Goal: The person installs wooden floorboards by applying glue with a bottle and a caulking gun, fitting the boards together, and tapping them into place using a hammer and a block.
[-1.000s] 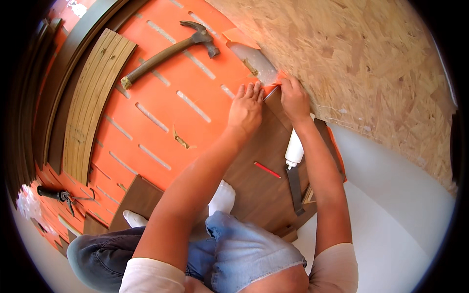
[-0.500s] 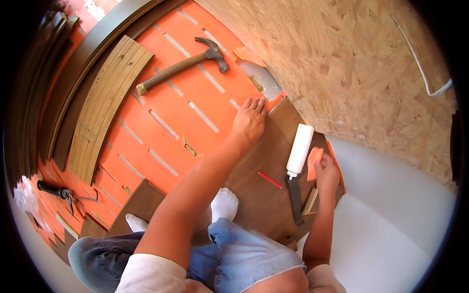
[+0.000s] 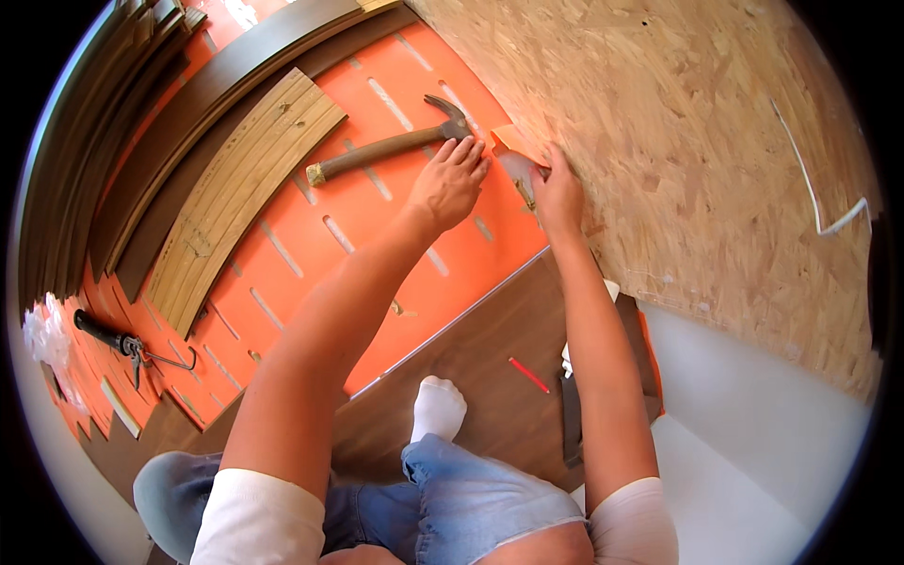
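My left hand (image 3: 449, 181) lies flat on the orange slotted underlay (image 3: 377, 240), fingers stretched out against the head of the claw hammer (image 3: 400, 149). Close by, my right hand (image 3: 559, 196) is at the foot of the chipboard wall. Its fingers are curled in at the edge of a loose orange underlay piece (image 3: 516, 143), beside a grey gap in the underlay; the fingertips are partly hidden. Brown floorboards (image 3: 461, 330) lie behind both hands, with a red pencil (image 3: 529, 375) on them. My right forearm covers most of a white bottle (image 3: 612, 290).
Brown planks (image 3: 202, 122) and a pale wooden board (image 3: 240, 202) lie at the left, near a caulking gun (image 3: 118, 336). The chipboard wall (image 3: 697, 141) rises at the right, with a white cable (image 3: 808, 179). A dark flat bar (image 3: 572, 419) rests near my right arm.
My right hand has moved forward from beside the bottle, where it held an orange scrap, to the underlay gap. My left hand has shifted left from the floorboard's edge to the hammer head.
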Demonstrator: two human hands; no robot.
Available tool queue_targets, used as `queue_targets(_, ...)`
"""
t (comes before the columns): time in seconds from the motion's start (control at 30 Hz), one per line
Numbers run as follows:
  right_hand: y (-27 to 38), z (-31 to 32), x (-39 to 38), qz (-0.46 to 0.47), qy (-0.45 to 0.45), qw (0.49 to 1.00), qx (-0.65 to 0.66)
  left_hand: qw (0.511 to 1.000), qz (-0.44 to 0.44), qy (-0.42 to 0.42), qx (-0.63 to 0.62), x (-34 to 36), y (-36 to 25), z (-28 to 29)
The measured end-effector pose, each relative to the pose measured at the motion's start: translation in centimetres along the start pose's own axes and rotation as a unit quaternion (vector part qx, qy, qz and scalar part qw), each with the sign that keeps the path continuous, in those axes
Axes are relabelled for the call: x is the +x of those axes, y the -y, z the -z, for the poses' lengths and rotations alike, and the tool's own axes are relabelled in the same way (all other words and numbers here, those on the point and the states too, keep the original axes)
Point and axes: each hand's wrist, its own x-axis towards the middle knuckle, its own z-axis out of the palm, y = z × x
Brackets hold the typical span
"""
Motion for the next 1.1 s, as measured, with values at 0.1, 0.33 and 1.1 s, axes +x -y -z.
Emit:
queue_targets(0.1, 0.2, -2.0, 2.6, 0.052, -0.026, 0.998, -0.002, 0.999, -0.015, 0.036, -0.019, 1.9, 0.4, 1.1)
queue_targets(0.33, 6.3, -3.4, 7.1, 0.096, -0.036, 0.994, -0.027, 0.999, -0.028, 0.033, 0.003, 1.4, 1.4, 0.3)
queue_targets(1.1, 27.7, -4.1, 21.9, 0.288, 0.101, 0.899, 0.314, 0.997, 0.038, 0.06, 0.008, 1.6, 0.4, -0.3)
